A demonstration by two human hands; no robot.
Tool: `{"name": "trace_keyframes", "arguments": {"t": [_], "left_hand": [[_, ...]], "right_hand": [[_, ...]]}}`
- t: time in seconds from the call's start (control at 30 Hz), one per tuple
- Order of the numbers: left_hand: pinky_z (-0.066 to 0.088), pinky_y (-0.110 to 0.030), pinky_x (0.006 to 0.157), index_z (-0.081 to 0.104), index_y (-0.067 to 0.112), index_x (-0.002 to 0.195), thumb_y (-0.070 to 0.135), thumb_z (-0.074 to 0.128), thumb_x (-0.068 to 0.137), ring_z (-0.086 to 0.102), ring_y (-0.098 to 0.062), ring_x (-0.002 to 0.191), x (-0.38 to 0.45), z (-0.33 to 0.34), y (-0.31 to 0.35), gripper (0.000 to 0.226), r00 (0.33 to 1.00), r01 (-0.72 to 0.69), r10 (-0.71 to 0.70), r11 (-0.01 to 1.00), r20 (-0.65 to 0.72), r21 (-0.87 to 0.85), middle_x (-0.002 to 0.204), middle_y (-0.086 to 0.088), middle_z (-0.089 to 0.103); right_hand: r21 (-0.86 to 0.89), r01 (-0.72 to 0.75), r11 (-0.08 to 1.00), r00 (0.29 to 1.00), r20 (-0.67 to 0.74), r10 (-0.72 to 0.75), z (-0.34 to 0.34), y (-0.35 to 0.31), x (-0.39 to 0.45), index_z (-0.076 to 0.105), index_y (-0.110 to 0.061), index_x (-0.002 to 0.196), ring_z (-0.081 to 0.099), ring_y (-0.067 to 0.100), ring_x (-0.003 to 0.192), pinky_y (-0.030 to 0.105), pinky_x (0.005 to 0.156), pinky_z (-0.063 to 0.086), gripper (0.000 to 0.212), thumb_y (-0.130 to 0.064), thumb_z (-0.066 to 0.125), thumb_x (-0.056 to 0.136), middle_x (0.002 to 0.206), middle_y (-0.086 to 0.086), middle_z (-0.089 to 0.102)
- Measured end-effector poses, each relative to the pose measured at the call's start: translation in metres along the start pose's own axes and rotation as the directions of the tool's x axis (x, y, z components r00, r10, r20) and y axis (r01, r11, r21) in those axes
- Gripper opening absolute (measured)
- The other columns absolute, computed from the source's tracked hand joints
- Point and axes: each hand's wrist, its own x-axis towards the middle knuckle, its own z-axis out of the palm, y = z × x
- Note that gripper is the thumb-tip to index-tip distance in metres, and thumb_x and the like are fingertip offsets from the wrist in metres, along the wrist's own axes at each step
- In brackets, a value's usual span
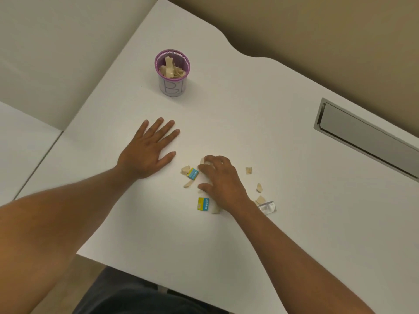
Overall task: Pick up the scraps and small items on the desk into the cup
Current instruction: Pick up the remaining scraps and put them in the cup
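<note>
Scraps of pale paper lie scattered on the white tabletop, toward its near edge, mixed with small items. Nearest that edge sit a white eraser in a yellow and blue sleeve and, well to its right, a small clear plastic piece just beside one torn bit. The right hand rests palm down over the middle of the pile, its fingers curled onto a pale scrap; whether they have pinched it cannot be told, since the hand hides what is under it. Just left of those fingers lies a second, smaller eraser with the same yellow and blue sleeve, touching torn bits on either side. More bits lie apart to the right of the hand. The left hand lies flat on the tabletop farther left, fingers spread and holding nothing. Beyond both hands, well apart from the pile and toward the far left corner, stands a purple mesh cup upright, partly filled with paper strips. A metal cable slot is set in near the right edge.
</note>
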Motion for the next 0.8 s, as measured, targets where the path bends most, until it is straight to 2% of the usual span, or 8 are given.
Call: {"name": "trace_keyframes", "arguments": {"t": [0.17, 0.27, 0.37, 0.43, 0.5, 0.63, 0.73, 0.8], "left_hand": [[0.012, -0.055, 0.137, 0.022, 0.031, 0.172, 0.060, 0.029, 0.109, 0.015, -0.027, 0.169, 0.000, -0.002, 0.001, 0.070, 1.000, 0.009, -0.009, 1.000, 0.005, -0.012, 0.182, 0.003, 0.018], [0.012, -0.055, 0.137, 0.022, 0.030, 0.172, 0.060, 0.028, 0.109, 0.013, -0.026, 0.170, -0.001, -0.003, 0.001, 0.070, 1.000, 0.008, -0.008, 1.000, 0.016, -0.010, 0.182, 0.003, 0.017], [0.011, -0.055, 0.137, 0.021, 0.030, 0.172, 0.059, 0.028, 0.110, 0.012, -0.026, 0.170, 0.000, -0.004, 0.001, 0.070, 1.000, 0.003, -0.003, 1.000, 0.023, -0.009, 0.182, 0.003, 0.015], [0.011, -0.055, 0.137, 0.020, 0.030, 0.173, 0.059, 0.028, 0.110, 0.011, -0.026, 0.170, -0.001, -0.004, 0.001, 0.070, 1.000, 0.003, -0.003, 1.000, 0.023, -0.007, 0.182, 0.003, 0.015], [0.011, -0.055, 0.137, 0.020, 0.030, 0.173, 0.059, 0.028, 0.110, 0.010, -0.025, 0.170, -0.001, -0.004, 0.001, 0.070, 1.000, 0.002, -0.002, 1.000, 0.023, -0.007, 0.182, 0.003, 0.014], [0.011, -0.054, 0.137, 0.020, 0.030, 0.173, 0.058, 0.029, 0.110, 0.010, -0.025, 0.170, -0.001, -0.005, 0.001, 0.069, 1.000, 0.004, -0.003, 1.000, 0.019, -0.016, 0.182, 0.002, 0.014], [0.012, -0.055, 0.137, 0.023, 0.029, 0.172, 0.057, 0.031, 0.110, 0.011, -0.026, 0.170, -0.001, -0.005, 0.001, 0.069, 1.000, 0.007, -0.006, 1.000, 0.013, -0.027, 0.182, 0.002, 0.015], [0.013, -0.055, 0.137, 0.024, 0.029, 0.172, 0.057, 0.031, 0.110, 0.012, -0.025, 0.170, -0.001, -0.005, 0.002, 0.069, 1.000, 0.007, -0.007, 1.000, 0.012, -0.030, 0.182, 0.002, 0.016]], "right_hand": [[0.052, -0.108, 0.993, 0.985, -0.131, 0.114, -0.008, 0.014, -0.011, 0.070, -0.024, 0.121, 0.038, 0.025, 0.139, 0.039, 0.112, 0.039, 0.032, -0.026, 0.071, 0.089, 0.149, 0.001, 0.048], [0.018, 0.008, 1.000, 0.986, -0.165, -0.005, -0.006, -0.005, -0.005, 0.067, -0.027, 0.126, 0.044, 0.025, 0.131, 0.039, 0.105, 0.042, 0.038, -0.024, 0.070, 0.088, 0.143, -0.002, 0.052], [-0.129, 0.128, 0.983, 0.982, -0.119, -0.144, -0.002, -0.024, 0.007, 0.066, -0.031, 0.125, 0.049, 0.027, 0.119, 0.040, 0.092, 0.042, 0.045, -0.012, 0.070, 0.084, 0.135, -0.005, 0.059], [-0.190, 0.148, 0.971, 0.982, -0.089, -0.167, 0.000, -0.028, 0.015, 0.071, -0.031, 0.117, 0.052, 0.026, 0.111, 0.038, 0.085, 0.041, 0.039, -0.008, 0.071, 0.085, 0.125, -0.008, 0.065], [-0.213, 0.151, 0.965, 0.982, -0.083, -0.171, 0.000, -0.023, 0.018, 0.074, -0.029, 0.109, 0.054, 0.025, 0.104, 0.037, 0.081, 0.040, 0.026, -0.016, 0.071, 0.088, 0.113, -0.010, 0.069], [-0.119, 0.106, 0.987, 0.988, -0.096, -0.118, -0.006, -0.008, 0.021, 0.071, -0.030, 0.110, 0.052, 0.022, 0.100, 0.037, 0.084, 0.038, 0.021, -0.032, 0.065, 0.090, 0.106, -0.011, 0.068], [-0.009, 0.007, 1.000, 0.989, -0.150, -0.009, -0.016, -0.002, 0.034, 0.070, -0.029, 0.116, 0.054, 0.021, 0.103, 0.039, 0.088, 0.042, 0.026, -0.035, 0.065, 0.091, 0.107, -0.008, 0.069], [0.136, -0.046, 0.990, 0.981, -0.179, 0.070, -0.024, -0.002, 0.047, 0.068, -0.024, 0.121, 0.055, 0.022, 0.107, 0.040, 0.093, 0.045, 0.030, -0.033, 0.068, 0.092, 0.111, -0.005, 0.070]]}}
